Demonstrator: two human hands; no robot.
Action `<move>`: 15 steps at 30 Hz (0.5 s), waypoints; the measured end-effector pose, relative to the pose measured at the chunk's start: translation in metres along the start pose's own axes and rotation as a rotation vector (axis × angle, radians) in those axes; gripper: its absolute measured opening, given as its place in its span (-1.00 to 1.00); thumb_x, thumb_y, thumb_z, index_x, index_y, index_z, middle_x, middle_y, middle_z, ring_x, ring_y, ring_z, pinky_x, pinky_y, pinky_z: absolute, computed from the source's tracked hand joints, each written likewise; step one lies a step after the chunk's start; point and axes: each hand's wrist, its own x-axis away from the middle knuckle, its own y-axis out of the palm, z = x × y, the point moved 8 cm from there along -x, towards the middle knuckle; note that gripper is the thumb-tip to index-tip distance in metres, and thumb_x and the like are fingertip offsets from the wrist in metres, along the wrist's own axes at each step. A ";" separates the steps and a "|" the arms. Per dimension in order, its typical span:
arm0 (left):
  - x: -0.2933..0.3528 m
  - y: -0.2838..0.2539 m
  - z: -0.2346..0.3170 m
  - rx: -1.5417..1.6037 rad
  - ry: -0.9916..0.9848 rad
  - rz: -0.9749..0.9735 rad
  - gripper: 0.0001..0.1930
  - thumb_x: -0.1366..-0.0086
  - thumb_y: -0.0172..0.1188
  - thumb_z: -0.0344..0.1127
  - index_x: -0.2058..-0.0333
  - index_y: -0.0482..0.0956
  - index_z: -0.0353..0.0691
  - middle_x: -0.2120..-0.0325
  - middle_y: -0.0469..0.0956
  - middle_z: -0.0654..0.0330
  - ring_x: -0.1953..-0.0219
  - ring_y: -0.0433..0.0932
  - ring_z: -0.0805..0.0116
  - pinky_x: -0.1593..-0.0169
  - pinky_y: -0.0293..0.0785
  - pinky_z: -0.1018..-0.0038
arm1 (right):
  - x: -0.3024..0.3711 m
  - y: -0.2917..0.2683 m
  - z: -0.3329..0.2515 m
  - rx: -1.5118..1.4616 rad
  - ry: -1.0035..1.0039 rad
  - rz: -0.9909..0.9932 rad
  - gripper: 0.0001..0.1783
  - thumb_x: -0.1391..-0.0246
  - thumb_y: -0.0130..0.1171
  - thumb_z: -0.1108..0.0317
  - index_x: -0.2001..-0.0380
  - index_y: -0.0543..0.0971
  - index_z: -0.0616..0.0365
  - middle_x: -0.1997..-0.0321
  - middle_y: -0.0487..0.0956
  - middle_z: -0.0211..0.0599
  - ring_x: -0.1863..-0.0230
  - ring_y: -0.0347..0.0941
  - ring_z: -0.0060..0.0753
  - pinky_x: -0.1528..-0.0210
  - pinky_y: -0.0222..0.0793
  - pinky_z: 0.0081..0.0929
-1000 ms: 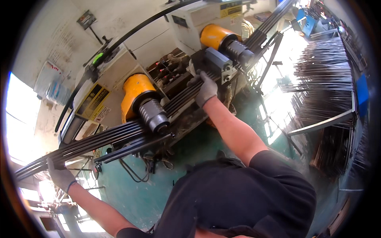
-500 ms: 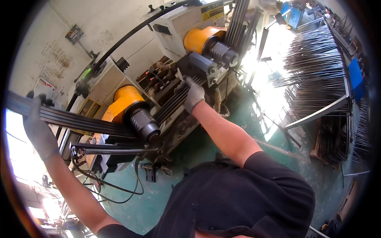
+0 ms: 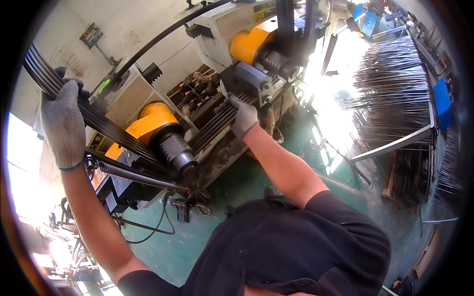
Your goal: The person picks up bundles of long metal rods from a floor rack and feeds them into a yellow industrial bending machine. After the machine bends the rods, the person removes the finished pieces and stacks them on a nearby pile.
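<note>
Nearest, a bundle of long, slim metal rods (image 3: 121,133) is held aloft at the left, its upper stretch touched with a pale sheen and the rest nearly black. The rods are laid side by side, turned at an angle by a ribbed roller (image 3: 175,150) under an orange housing (image 3: 155,118), then run slantwise up to the right.

The left hand (image 3: 66,118), in a grey knitted glove, is raised above its bare forearm (image 3: 98,217), with the grip closed around the lifted bundle and the fingertips curled over it. The right hand (image 3: 244,116), gloved alike, is set lower at the middle of the run; its forearm is angled in from the lower right and the grip is wrapped around the rods.

Beyond it, a grey block (image 3: 247,76) is mounted before a second orange housing (image 3: 247,44), near which dark lengths rise steeply, blurred. Farther right, thin rods are stacked on a rack (image 3: 417,140).
</note>
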 end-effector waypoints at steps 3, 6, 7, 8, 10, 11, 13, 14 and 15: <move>-0.001 -0.002 -0.004 -0.019 0.029 0.022 -0.65 -0.46 0.13 -0.33 -0.13 0.53 -0.39 0.25 0.66 0.13 0.26 0.64 0.39 0.10 0.56 0.48 | 0.002 0.002 -0.002 0.012 -0.007 -0.006 -0.79 -0.43 -0.01 0.42 -0.04 0.47 0.23 0.27 0.58 -0.25 0.24 0.60 -0.13 0.04 0.64 0.02; -0.001 -0.002 -0.007 0.026 0.053 0.016 -0.65 -0.46 0.14 -0.31 -0.12 0.54 -0.38 0.25 0.67 0.12 0.26 0.66 0.37 0.09 0.57 0.47 | 0.005 0.004 -0.004 0.032 -0.019 -0.040 -0.77 -0.42 0.00 0.43 -0.05 0.46 0.24 0.25 0.58 -0.24 0.23 0.60 -0.11 0.03 0.65 0.03; 0.000 -0.001 -0.007 0.051 0.059 0.010 -0.65 -0.46 0.14 -0.31 -0.12 0.55 -0.38 0.25 0.67 0.11 0.25 0.66 0.37 0.09 0.58 0.46 | 0.004 0.004 -0.005 0.037 -0.024 -0.056 -0.77 -0.41 0.00 0.43 -0.06 0.46 0.25 0.24 0.58 -0.23 0.23 0.60 -0.11 0.02 0.65 0.04; 0.000 -0.001 -0.007 0.032 0.061 0.013 -0.64 -0.46 0.14 -0.31 -0.13 0.55 -0.37 0.25 0.67 0.11 0.25 0.67 0.36 0.09 0.58 0.46 | 0.004 0.003 -0.005 0.034 -0.028 -0.058 -0.77 -0.41 0.00 0.43 -0.06 0.46 0.25 0.24 0.58 -0.23 0.23 0.60 -0.11 0.03 0.65 0.04; -0.001 -0.002 -0.004 -0.007 0.067 0.020 -0.64 -0.46 0.13 -0.32 -0.14 0.55 -0.37 0.24 0.67 0.11 0.24 0.67 0.35 0.07 0.58 0.46 | 0.003 0.004 -0.006 0.027 -0.036 -0.063 -0.76 -0.41 0.00 0.43 -0.07 0.45 0.26 0.24 0.58 -0.22 0.23 0.60 -0.11 0.03 0.65 0.03; -0.001 -0.002 -0.006 0.003 0.056 0.014 -0.62 -0.46 0.14 -0.30 -0.16 0.54 -0.35 0.24 0.67 0.12 0.23 0.67 0.37 0.08 0.59 0.46 | 0.003 0.003 -0.005 0.021 -0.033 -0.056 -0.76 -0.41 0.00 0.43 -0.07 0.45 0.26 0.24 0.58 -0.22 0.23 0.60 -0.11 0.03 0.65 0.03; -0.004 -0.004 -0.012 0.023 0.035 0.008 -0.58 -0.44 0.17 -0.27 -0.20 0.54 -0.30 0.23 0.67 0.14 0.23 0.67 0.39 0.09 0.60 0.48 | 0.003 0.003 -0.004 0.010 -0.029 -0.049 -0.76 -0.40 0.01 0.44 -0.06 0.45 0.27 0.24 0.58 -0.22 0.22 0.60 -0.10 0.03 0.65 0.03; -0.003 -0.004 -0.010 0.006 0.045 0.014 -0.58 -0.44 0.17 -0.27 -0.20 0.54 -0.30 0.23 0.67 0.14 0.22 0.67 0.39 0.10 0.60 0.47 | 0.003 0.003 -0.003 0.012 -0.030 -0.047 -0.76 -0.40 0.01 0.44 -0.06 0.45 0.27 0.24 0.58 -0.22 0.22 0.60 -0.10 0.03 0.65 0.03; -0.002 -0.004 -0.009 -0.008 0.055 0.018 -0.58 -0.44 0.17 -0.26 -0.20 0.54 -0.30 0.23 0.67 0.14 0.22 0.67 0.38 0.10 0.60 0.46 | 0.003 0.003 -0.004 0.015 -0.035 -0.044 -0.76 -0.40 0.01 0.44 -0.06 0.45 0.27 0.24 0.58 -0.22 0.22 0.61 -0.10 0.03 0.65 0.03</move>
